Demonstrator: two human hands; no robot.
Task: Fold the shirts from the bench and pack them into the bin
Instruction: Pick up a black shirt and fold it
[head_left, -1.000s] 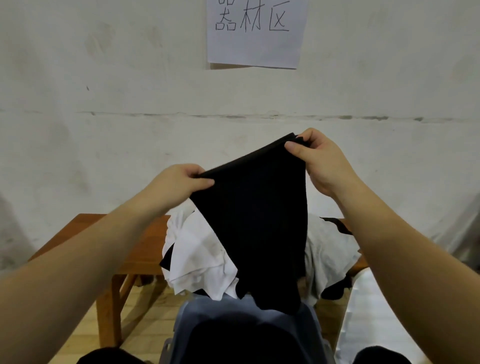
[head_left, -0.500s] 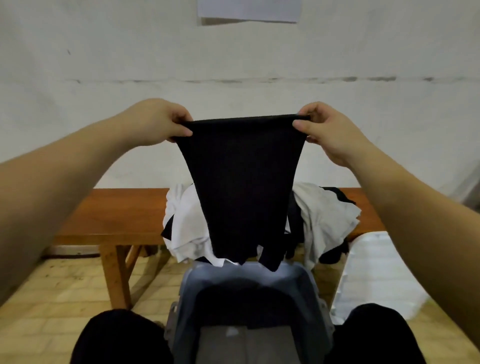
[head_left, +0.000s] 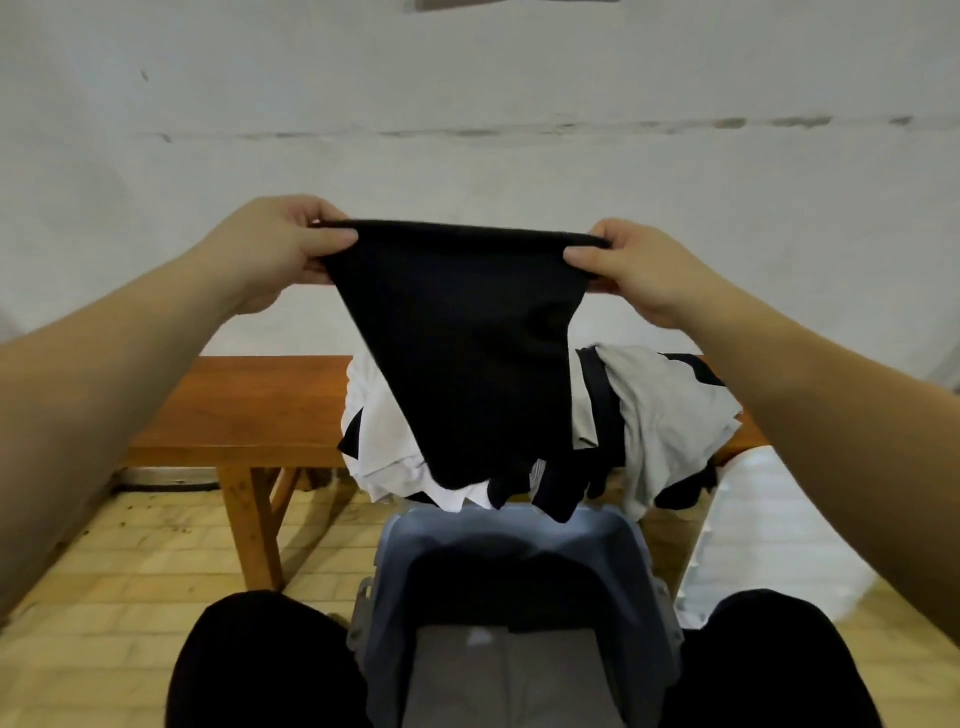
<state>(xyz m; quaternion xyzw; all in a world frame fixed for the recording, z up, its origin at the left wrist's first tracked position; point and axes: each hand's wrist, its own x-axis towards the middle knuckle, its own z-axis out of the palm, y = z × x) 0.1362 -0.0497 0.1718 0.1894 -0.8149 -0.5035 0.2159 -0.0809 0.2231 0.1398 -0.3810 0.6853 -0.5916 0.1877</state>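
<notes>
A black shirt (head_left: 467, 353) hangs in the air between my hands, stretched along its top edge. My left hand (head_left: 275, 249) pinches the left corner and my right hand (head_left: 639, 270) pinches the right corner. Its lower end dangles over a heap of white, grey and black shirts (head_left: 670, 421) on the wooden bench (head_left: 244, 410). A blue-grey bin (head_left: 519, 545) stands on the floor between my knees, below the shirt, with grey folded cloth inside it.
A white wall rises behind the bench. A white sheet-like object (head_left: 769, 525) leans at the right of the bin. The floor is yellow brick. My black-clad knees (head_left: 260, 670) flank the bin.
My hands moved apart and levelled, so the shirt's top edge went from slanted to level and stretched wider. The view tipped down, showing more of the bin and knees.
</notes>
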